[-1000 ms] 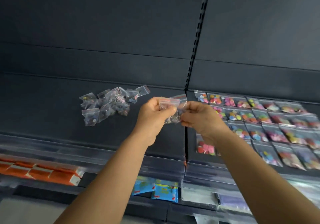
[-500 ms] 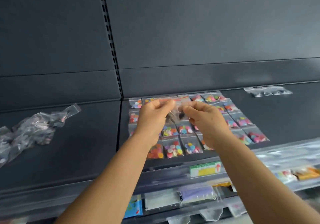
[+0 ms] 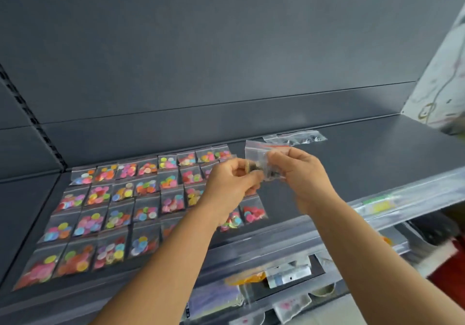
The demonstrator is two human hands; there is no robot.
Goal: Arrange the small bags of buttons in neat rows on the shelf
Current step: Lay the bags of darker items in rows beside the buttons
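Note:
Both hands are raised above the dark grey shelf (image 3: 364,163). My left hand (image 3: 230,181) and my right hand (image 3: 302,173) pinch a small clear bag of dark buttons (image 3: 259,157) between them, held in the air. Under and left of the hands, several clear bags of bright buttons (image 3: 120,209) lie flat in neat rows on the shelf; my left arm hides part of the nearest rows. A short row of clear bags with dark buttons (image 3: 294,137) lies at the back of the shelf, just behind my right hand.
A clear plastic strip with a price label (image 3: 377,203) runs along the shelf's front edge. Lower shelves hold more packets (image 3: 289,274). A slotted upright (image 3: 32,123) stands at the left. A pale printed item (image 3: 442,85) leans at the far right.
The view has swung to the right, so the loose heap of bags on the left is out of sight. Both hands, still holding the bag, now hover past the right end of the coloured rows.

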